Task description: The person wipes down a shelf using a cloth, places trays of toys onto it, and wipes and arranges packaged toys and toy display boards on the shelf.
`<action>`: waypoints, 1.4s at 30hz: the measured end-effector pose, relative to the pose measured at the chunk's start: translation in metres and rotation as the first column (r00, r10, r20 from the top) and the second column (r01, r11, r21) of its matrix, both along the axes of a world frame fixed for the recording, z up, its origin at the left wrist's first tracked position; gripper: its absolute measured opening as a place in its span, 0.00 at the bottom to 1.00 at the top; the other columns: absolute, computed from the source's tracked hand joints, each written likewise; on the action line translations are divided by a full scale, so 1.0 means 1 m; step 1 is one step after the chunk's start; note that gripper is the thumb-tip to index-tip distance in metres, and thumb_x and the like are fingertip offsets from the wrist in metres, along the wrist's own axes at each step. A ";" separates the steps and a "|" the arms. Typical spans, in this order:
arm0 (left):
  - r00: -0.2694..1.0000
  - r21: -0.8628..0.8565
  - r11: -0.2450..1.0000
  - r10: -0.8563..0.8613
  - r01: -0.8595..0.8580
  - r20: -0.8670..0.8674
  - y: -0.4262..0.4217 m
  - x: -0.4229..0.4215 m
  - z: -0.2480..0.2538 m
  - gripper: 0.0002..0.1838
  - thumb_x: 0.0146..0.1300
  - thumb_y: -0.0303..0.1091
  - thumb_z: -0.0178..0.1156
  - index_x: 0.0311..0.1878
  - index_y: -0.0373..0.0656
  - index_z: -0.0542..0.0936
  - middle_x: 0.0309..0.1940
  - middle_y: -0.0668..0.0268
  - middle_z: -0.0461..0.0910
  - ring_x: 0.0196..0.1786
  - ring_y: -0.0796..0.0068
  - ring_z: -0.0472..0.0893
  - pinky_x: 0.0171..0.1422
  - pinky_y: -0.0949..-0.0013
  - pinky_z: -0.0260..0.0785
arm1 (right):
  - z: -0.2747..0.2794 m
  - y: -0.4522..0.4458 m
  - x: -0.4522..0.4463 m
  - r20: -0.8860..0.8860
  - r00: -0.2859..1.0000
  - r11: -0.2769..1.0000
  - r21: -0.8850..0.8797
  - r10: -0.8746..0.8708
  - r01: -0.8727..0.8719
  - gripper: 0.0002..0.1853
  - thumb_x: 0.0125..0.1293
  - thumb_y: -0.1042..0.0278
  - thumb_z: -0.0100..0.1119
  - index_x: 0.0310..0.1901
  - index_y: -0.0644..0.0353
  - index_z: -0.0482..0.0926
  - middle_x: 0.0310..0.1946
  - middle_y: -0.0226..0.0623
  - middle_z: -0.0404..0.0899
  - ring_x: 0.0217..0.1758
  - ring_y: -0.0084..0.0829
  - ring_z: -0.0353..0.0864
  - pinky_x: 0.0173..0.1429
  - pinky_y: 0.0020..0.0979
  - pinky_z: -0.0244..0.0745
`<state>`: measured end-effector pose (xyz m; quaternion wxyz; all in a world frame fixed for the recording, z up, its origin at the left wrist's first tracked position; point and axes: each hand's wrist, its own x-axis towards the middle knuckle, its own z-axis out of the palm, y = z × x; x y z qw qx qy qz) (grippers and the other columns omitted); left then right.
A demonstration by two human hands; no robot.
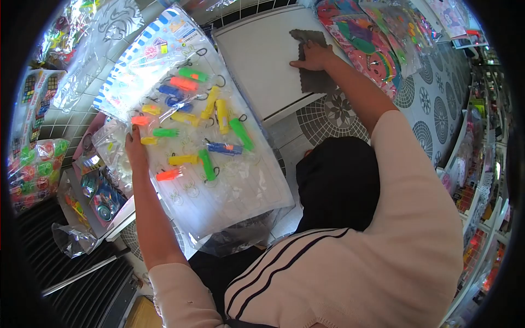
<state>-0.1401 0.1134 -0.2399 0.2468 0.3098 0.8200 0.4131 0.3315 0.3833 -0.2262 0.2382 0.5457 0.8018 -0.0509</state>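
My right hand [314, 56] lies with its fingers spread on a dark grey cloth [317, 79], which rests on a white flat surface [257, 60]. At the left edge of a large clear plastic package, my left hand [134, 143] touches the plastic beside an orange piece [140, 120]; its fingers are partly hidden, and whether they grip the edge is unclear. Several small green, yellow, blue and orange items with dark loops lie spread over the package, such as a green one [241, 134] and a blue one [224, 148].
Printed bags [372, 49] lie at the upper right. Shelves of goods [476, 218] line the right side. Packaged toys [38, 169] hang at the left, above a black ribbed surface [60, 257]. Patterned floor tiles [336, 117] show near my knee.
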 end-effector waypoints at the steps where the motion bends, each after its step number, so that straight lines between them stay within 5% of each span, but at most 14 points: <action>1: 1.000 0.007 1.000 0.016 -0.016 -0.024 -0.001 -0.003 -0.005 0.34 0.64 0.58 0.49 0.50 0.28 0.72 0.42 0.51 0.76 0.42 0.65 0.73 0.49 0.65 0.65 | 0.000 -0.006 0.006 -0.006 1.000 1.000 0.008 0.016 -0.016 0.54 0.52 0.22 0.43 0.67 0.65 0.54 0.71 0.47 0.47 0.73 0.43 0.47 0.66 0.66 0.43; 7: 1.000 -0.001 1.000 -0.014 0.014 -0.015 0.004 -0.001 -0.008 0.34 0.64 0.59 0.49 0.49 0.28 0.71 0.40 0.52 0.76 0.40 0.65 0.73 0.48 0.64 0.65 | 0.014 -0.085 0.062 -0.033 0.976 0.971 -0.101 0.214 -0.216 0.54 0.51 0.23 0.47 0.67 0.65 0.54 0.71 0.48 0.46 0.74 0.43 0.47 0.66 0.67 0.42; 13: 0.999 0.009 0.999 -0.048 0.048 0.006 0.004 -0.008 -0.010 0.31 0.63 0.58 0.51 0.43 0.31 0.73 0.34 0.59 0.74 0.36 0.72 0.70 0.43 0.67 0.65 | 0.008 -0.072 0.049 -0.009 0.986 0.981 -0.103 0.166 -0.166 0.55 0.50 0.23 0.47 0.68 0.64 0.53 0.72 0.46 0.42 0.75 0.41 0.43 0.67 0.65 0.41; 19: 1.000 0.046 0.999 0.006 -0.007 0.022 0.001 0.007 0.007 0.31 0.63 0.58 0.51 0.44 0.31 0.73 0.34 0.59 0.74 0.36 0.72 0.70 0.44 0.67 0.65 | -0.001 -0.005 0.014 -0.058 0.992 0.991 -0.085 -0.108 0.102 0.57 0.49 0.21 0.45 0.69 0.62 0.49 0.73 0.43 0.40 0.75 0.39 0.41 0.68 0.63 0.43; 24: 0.992 0.058 0.997 0.054 -0.048 -0.115 -0.002 -0.007 -0.020 0.29 0.63 0.57 0.52 0.41 0.32 0.73 0.32 0.60 0.73 0.35 0.72 0.69 0.41 0.67 0.65 | 0.005 -0.080 0.037 -0.115 0.977 0.976 -0.105 0.178 -0.190 0.56 0.50 0.22 0.46 0.69 0.63 0.50 0.72 0.48 0.40 0.75 0.42 0.42 0.68 0.62 0.43; 28: 1.000 0.017 1.000 0.011 -0.011 0.005 0.004 -0.005 -0.013 0.28 0.64 0.56 0.51 0.37 0.33 0.73 0.30 0.61 0.73 0.33 0.73 0.68 0.40 0.67 0.64 | 0.018 -0.154 0.037 -0.199 0.907 0.913 -0.102 0.370 -0.395 0.54 0.52 0.25 0.47 0.68 0.65 0.50 0.71 0.50 0.41 0.75 0.44 0.43 0.68 0.62 0.41; 34: 0.998 0.056 0.998 0.021 -0.024 0.052 0.004 -0.002 -0.009 0.28 0.64 0.56 0.51 0.38 0.33 0.73 0.30 0.61 0.72 0.33 0.73 0.68 0.40 0.67 0.64 | 0.004 -0.127 0.024 -0.173 0.937 0.950 -0.028 0.303 -0.312 0.52 0.55 0.26 0.44 0.68 0.64 0.50 0.71 0.51 0.41 0.75 0.44 0.42 0.69 0.61 0.41; 42: 1.000 0.034 0.999 -0.010 0.009 0.012 -0.001 -0.004 -0.008 0.29 0.64 0.57 0.50 0.40 0.32 0.74 0.32 0.60 0.73 0.35 0.73 0.68 0.41 0.68 0.64 | -0.007 -0.027 -0.005 -0.145 0.988 0.999 -0.007 -0.048 0.047 0.54 0.54 0.24 0.41 0.69 0.65 0.47 0.72 0.51 0.38 0.75 0.44 0.39 0.69 0.61 0.39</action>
